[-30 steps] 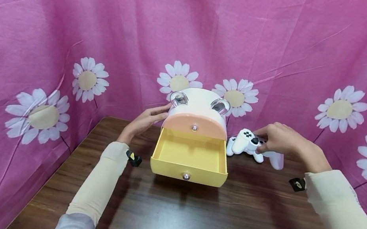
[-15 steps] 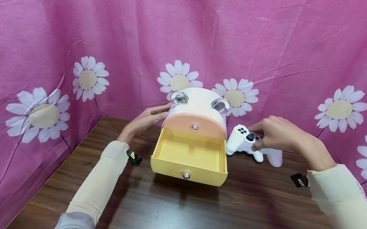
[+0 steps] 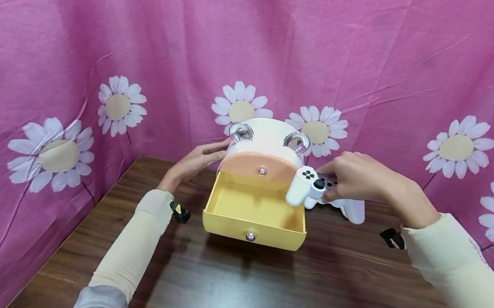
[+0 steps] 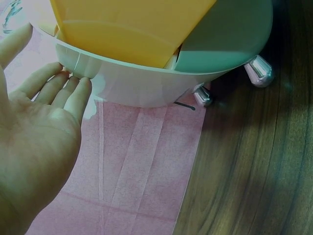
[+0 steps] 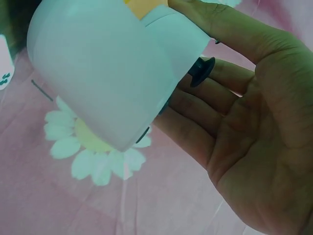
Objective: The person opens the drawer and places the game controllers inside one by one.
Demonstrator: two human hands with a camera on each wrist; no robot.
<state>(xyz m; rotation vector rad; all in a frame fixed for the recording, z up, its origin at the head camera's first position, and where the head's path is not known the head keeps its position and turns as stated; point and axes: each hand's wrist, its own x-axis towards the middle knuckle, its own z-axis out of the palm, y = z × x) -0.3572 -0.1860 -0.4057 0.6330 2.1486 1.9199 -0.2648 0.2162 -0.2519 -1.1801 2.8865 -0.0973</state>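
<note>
A white game controller point(image 3: 300, 188) is held in my right hand point(image 3: 359, 178), thumb and fingers pinching its middle. Its left grip overlaps the right rim of the pulled-out yellow drawer point(image 3: 251, 232) in the head view. In the right wrist view the controller point(image 5: 102, 63) hides most of the drawer. The small drawer cabinet point(image 3: 263, 137) has a white body and a closed orange top drawer point(image 3: 245, 167). My left hand point(image 3: 194, 163) rests its extended fingertips on the cabinet's left side; the left wrist view shows that hand point(image 4: 44, 132) against the white wall.
A second white controller point(image 3: 310, 203) lies on the brown table point(image 3: 225, 290), mostly hidden behind the held one. Below the yellow drawer the left wrist view shows a green front point(image 4: 230, 44) and silver feet point(image 4: 259, 71). A pink flowered curtain point(image 3: 188, 31) hangs behind.
My right hand has carried the controller leftward, from beside the cabinet to the yellow drawer's right edge. The left hand and the cabinet have stayed in place.
</note>
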